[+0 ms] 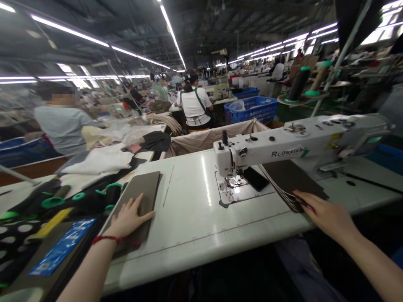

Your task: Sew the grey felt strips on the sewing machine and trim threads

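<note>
My left hand (pixel 130 216), a red cord bracelet at its wrist, lies flat with fingers spread on a stack of grey-brown panels (pixel 143 184) at the left of the sewing table. At the right, my right hand (pixel 321 212) has its fingers closed on the near edge of a stack of dark brown panels (pixel 292 178) with pale layered edges. A small dark item shows beneath those fingers, too hidden to name. Between the hands stands a white sewing machine (pixel 261 147). A black smartphone (pixel 256 179) rests beside its needle plate (pixel 233 191).
Thread spools with green bases (pixel 111 195) and a blue printed packet (pixel 63 247) lie at the left. White cloth (pixel 97 161) is heaped behind them. Thread cones (pixel 299 84) stand above the machine. Beyond the table are a fabric-lined bin (pixel 195 140), a blue crate (pixel 252 109) and seated people.
</note>
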Demonstrator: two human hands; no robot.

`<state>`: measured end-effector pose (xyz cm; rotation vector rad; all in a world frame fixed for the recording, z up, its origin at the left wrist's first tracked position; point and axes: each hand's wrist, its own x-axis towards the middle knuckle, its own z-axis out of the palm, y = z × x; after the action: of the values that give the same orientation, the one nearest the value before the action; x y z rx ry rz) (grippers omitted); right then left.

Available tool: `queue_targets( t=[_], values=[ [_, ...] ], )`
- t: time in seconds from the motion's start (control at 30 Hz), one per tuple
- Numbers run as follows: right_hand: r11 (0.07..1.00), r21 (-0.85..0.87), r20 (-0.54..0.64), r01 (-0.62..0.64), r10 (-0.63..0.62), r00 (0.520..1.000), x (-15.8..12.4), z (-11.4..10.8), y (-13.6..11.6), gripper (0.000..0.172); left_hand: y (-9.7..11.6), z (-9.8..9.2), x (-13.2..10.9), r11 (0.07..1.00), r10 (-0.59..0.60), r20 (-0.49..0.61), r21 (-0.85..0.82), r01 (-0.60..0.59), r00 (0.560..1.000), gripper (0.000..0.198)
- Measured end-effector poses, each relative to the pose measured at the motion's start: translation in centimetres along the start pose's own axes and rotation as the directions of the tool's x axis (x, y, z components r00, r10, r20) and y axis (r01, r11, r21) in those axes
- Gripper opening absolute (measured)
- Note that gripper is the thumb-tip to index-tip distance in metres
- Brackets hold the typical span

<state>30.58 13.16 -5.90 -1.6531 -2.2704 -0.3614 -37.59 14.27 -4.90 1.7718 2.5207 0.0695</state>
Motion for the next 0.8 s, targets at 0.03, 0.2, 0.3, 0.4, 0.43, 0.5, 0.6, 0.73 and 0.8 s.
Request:
queue_targets(
  t=[0.03, 0.2, 0.3, 0.4, 0.43, 0.5, 0.6, 0.73, 0.8],
  values=[
    [1.000, -0.006, -0.059, 0.010, -0.010, 0.998, -0.2, -1.0, -0.3, 0.037, 0.3, 0.0, -0.3, 1.000, 0.008, 0.036, 0.022, -0.009, 0.999, 0.096],
    [0.925, 0.220, -0.200, 0.310, -0.268, 0.942, -1.7, -7.0, -6.3, 0.040, 7.1, -2.3, -4.5, 0.970, 0.195, -0.085, -0.130, -0.205, 0.977, 0.076],
    [0.738, 0.409, -0.191, 0.537, -0.506, 0.841, -2.2, -8.1, -13.2, 0.031, 15.7, -3.1, -9.4, 0.791, 0.492, -0.162, -0.328, -0.517, 0.856, 0.059],
    [0.586, 0.563, -0.101, 0.583, -0.651, 0.752, -1.9, -6.9, -19.0, 0.021, 22.9, -1.7, -13.9, 0.623, 0.733, -0.074, -0.324, -0.712, 0.676, 0.061],
    [0.511, 0.635, -0.090, 0.579, -0.696, 0.713, -1.6, -6.3, -20.2, 0.022, 24.4, -0.8, -15.0, 0.579, 0.785, -0.046, -0.302, -0.758, 0.618, 0.064],
    [0.361, 0.806, -0.039, 0.469, -0.758, 0.651, -0.6, -5.2, -21.2, 0.020, 25.6, 1.2, -16.5, 0.534, 0.833, -0.009, -0.246, -0.809, 0.553, 0.071],
    [0.366, 0.910, 0.123, 0.193, -0.685, 0.718, 2.2, -3.5, -20.0, 0.026, 24.2, 3.2, -17.4, 0.578, 0.810, -0.002, -0.156, -0.801, 0.586, 0.072],
    [0.725, 0.683, 0.226, 0.090, -0.327, 0.918, 7.4, 0.2, -17.8, 0.041, 21.2, 3.4, -17.0, 0.700, 0.711, -0.011, -0.084, -0.709, 0.703, 0.063],
    [0.846, 0.518, 0.243, 0.126, -0.286, 0.927, 9.5, 2.1, -17.4, 0.051, 20.4, 3.1, -16.3, 0.740, 0.671, -0.002, -0.069, -0.669, 0.742, 0.061]
  ],
)
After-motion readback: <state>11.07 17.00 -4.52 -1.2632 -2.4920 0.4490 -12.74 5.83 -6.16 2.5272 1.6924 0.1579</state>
